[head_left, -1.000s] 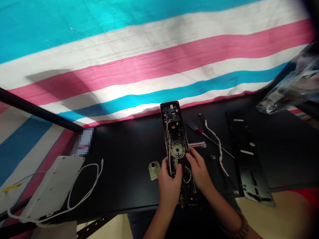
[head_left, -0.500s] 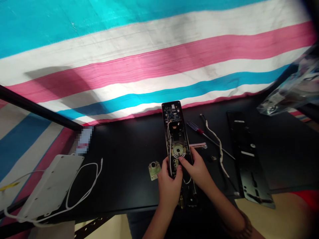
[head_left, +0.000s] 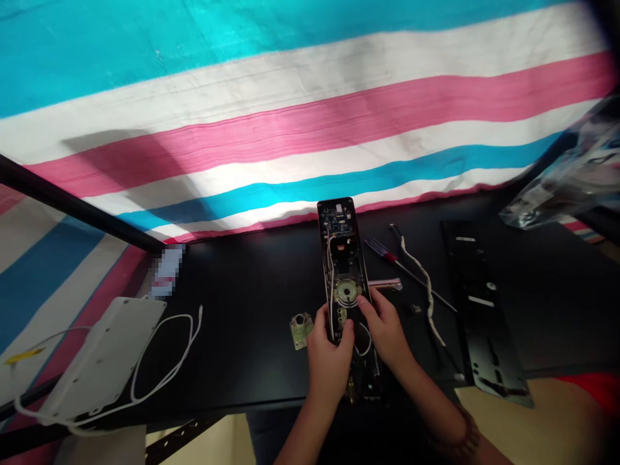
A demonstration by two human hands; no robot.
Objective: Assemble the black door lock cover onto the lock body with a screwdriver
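Observation:
A long black lock housing (head_left: 343,261) stands tilted in front of me, its inside facing up. It carries a circuit board (head_left: 336,223) at the far end, white wires down its left side and a round metal disc (head_left: 347,292) lower down. My left hand (head_left: 329,352) is closed on the left edge, thumb over the lower part. My right hand (head_left: 387,329) grips the right edge, its thumb beside the disc. A white wire loop (head_left: 362,341) hangs between the hands. The housing's near end is dark and partly hidden by my hands.
Left of the housing lies a small metal plate (head_left: 300,330); farther left, a white box (head_left: 104,361) with a white cable (head_left: 167,378). To the right are a screwdriver (head_left: 382,249), a wrapped wire harness (head_left: 429,290), a long black panel (head_left: 484,310) and a plastic bag (head_left: 547,187).
My right thumb has shifted right, off the disc's lower edge, and more of the wire loop shows. My left hand keeps its hold. The whole view has shifted slightly.

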